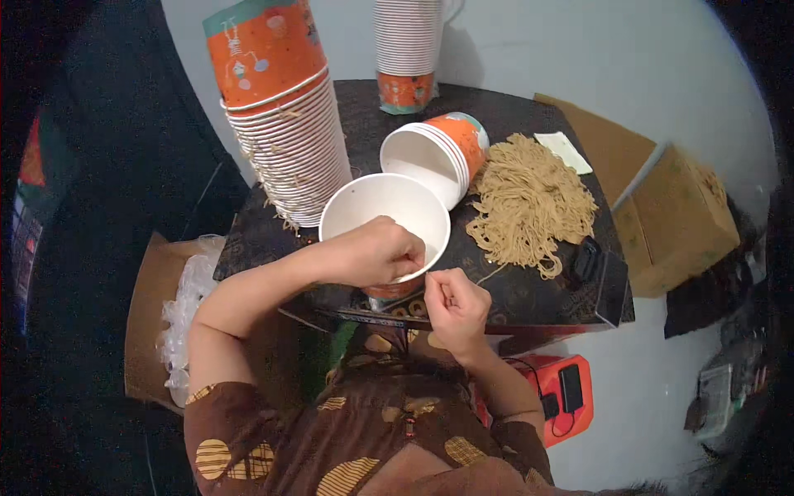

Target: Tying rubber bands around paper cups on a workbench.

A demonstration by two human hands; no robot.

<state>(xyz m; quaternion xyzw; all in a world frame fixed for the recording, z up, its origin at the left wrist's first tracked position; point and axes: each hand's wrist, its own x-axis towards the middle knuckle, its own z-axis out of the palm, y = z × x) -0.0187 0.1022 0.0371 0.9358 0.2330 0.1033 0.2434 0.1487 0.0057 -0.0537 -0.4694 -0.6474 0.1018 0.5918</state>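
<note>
A white paper bucket (385, 194) with an orange outside stands upright at the table's near edge, its mouth facing me. My left hand (390, 252) reaches over its near rim, fingers curled and pressed together just inside. Right outside the same rim, my right hand (457, 310) is closed in a pinch, its fingertips close to the edge. Whatever either hand pinches is too small or hidden to make out. A heap of tan cord (533, 198) lies to the right, and one loose strand trails from it toward my right hand.
Behind the bucket, several nested paper buckets (426, 157) lie on their side. A tall stack of buckets (294, 157) rises at left, another (407, 50) at the back. A black object (587, 258) sits near the table's right edge. Cardboard boxes (678, 223) stand beyond it.
</note>
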